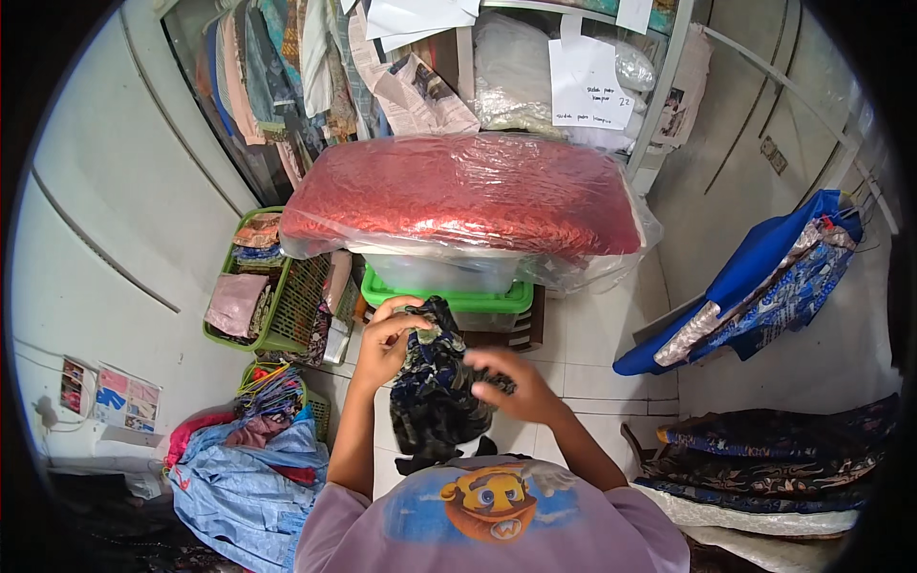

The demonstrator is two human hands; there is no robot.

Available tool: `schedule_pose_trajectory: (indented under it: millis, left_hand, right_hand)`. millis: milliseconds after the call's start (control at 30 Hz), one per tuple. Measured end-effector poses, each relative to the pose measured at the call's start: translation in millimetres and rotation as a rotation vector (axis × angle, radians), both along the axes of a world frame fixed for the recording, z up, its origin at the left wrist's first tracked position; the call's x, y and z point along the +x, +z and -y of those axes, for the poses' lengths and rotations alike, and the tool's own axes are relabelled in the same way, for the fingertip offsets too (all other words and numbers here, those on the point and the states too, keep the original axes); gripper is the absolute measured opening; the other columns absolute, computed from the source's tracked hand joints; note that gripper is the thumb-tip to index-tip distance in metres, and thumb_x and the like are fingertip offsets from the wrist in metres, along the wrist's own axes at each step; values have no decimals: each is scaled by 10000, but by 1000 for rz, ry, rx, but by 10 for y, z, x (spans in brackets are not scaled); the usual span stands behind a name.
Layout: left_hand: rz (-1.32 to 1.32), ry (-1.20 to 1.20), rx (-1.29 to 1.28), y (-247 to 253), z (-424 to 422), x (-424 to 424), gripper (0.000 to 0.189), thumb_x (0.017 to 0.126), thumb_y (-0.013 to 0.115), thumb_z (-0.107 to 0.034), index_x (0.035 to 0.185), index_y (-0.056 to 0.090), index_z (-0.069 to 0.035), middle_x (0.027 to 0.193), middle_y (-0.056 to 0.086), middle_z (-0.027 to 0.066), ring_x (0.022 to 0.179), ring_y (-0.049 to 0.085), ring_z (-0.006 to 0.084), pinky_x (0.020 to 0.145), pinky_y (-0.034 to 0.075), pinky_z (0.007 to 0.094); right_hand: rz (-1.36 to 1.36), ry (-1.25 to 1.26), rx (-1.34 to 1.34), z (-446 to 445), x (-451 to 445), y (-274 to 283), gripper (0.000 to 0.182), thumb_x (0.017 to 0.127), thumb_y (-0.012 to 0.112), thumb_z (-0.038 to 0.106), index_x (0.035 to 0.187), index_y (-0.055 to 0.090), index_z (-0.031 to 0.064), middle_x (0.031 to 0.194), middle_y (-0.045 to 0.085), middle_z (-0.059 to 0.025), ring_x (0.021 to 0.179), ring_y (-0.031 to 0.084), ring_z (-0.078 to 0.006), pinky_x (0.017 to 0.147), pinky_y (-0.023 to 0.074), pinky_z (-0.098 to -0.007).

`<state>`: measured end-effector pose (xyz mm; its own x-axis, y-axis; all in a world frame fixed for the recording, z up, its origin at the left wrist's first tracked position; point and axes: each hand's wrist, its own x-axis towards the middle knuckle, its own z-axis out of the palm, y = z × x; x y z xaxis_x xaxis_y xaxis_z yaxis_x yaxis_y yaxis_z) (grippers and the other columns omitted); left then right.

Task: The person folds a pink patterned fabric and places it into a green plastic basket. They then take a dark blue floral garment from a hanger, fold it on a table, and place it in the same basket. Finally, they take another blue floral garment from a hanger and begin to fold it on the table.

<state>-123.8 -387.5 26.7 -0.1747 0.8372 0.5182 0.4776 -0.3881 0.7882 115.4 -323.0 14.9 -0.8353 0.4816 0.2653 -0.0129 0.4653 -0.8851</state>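
Note:
A dark patterned garment (438, 387), black with blue and pale green, hangs in front of my chest. My left hand (387, 342) pinches its upper edge between thumb and fingers. On the garment's right side is my right hand (517, 387), slightly blurred, with fingers spread and curved around a small dark part of the cloth; whether it grips that part I cannot tell. The garment's lower end hangs bunched near my shirt.
Ahead, a plastic-wrapped red bundle (466, 193) lies above a green-lidded box (372, 286). Green baskets (269, 336) with folded cloth and a heap of blue clothes (243, 501) are at left. Blue garments (759, 286) hang at right, above piled dark fabrics (774, 458).

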Motion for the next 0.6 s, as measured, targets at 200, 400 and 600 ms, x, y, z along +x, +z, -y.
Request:
schedule_pose_trajectory:
  millis: [200,400,600]
  left_hand:
    - [-66,-275,-24,321,110,204,418,666,385,220,867,671,-8,1186,503,130,960,604,195,787,470,286]
    - [274,-171,90,214,145,349,467,759,427,170,1182,524,-1,1191,491,117,1004,554,174,833,439,258]
    - [248,-12,-183,214,333,459,405,833,579,-68,1220,483,5,1070,585,120,910,588,196,821,444,283]
  right_hand:
    - [-240,-196,114,-227,-256,168,567,765,695,145,1278,464,78,1243,518,-74,1157,462,-214,984,345,-360]
    - [-271,-191,129,-236,-465,94,251,728,684,30,952,577,-10,880,616,-98,815,594,-172,759,454,-279]
    - [-342,-133,8,-232,-548,13,193,713,622,-52,888,558,-1,812,582,-50,758,545,-109,692,440,-247]
